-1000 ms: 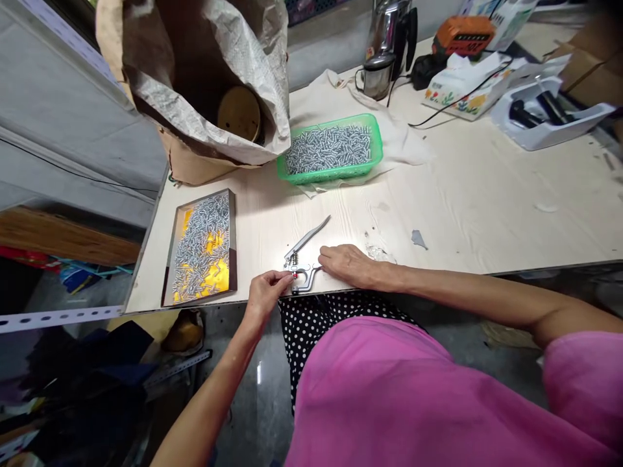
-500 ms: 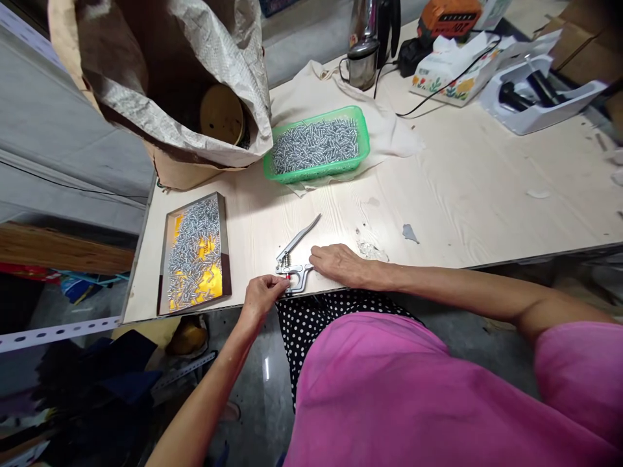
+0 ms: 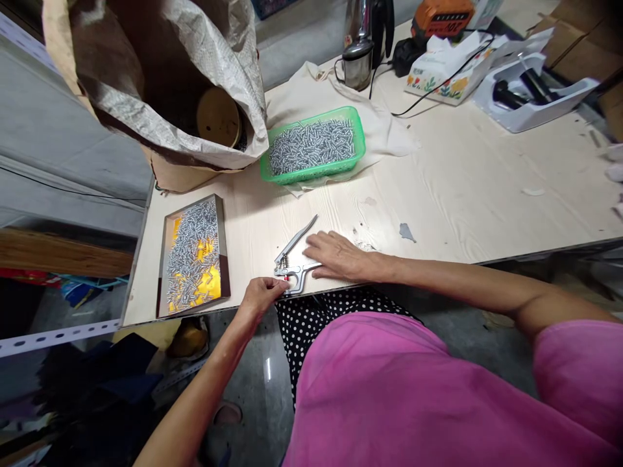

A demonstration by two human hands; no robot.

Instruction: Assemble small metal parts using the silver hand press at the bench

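Note:
On the table near its front edge lie silver hand pliers (image 3: 296, 272) with a coil spring and a small red part at the jaws. Their upper handle stands raised at an angle. My left hand (image 3: 260, 297) is closed in a pinch at the jaws, beside the red part; what its fingertips hold is too small to make out. My right hand (image 3: 338, 256) is open, fingers stretched out, with the end of the lower handle by its thumb and fingers. Left of the pliers sits a shallow tray (image 3: 222, 250) of small silver screw-like pieces on something yellow.
A green basket (image 3: 361, 139) full of similar silver pieces stands behind the pliers. At the back left is a large woven sack (image 3: 219, 65). Farther right are a metal mug (image 3: 357, 68), a tissue box (image 3: 438, 78) and a white tray (image 3: 523, 117) with black items.
My right hand has loosened around the lower handle and its fingers have spread upward. My left hand stays at the jaws. The view has shifted slightly.

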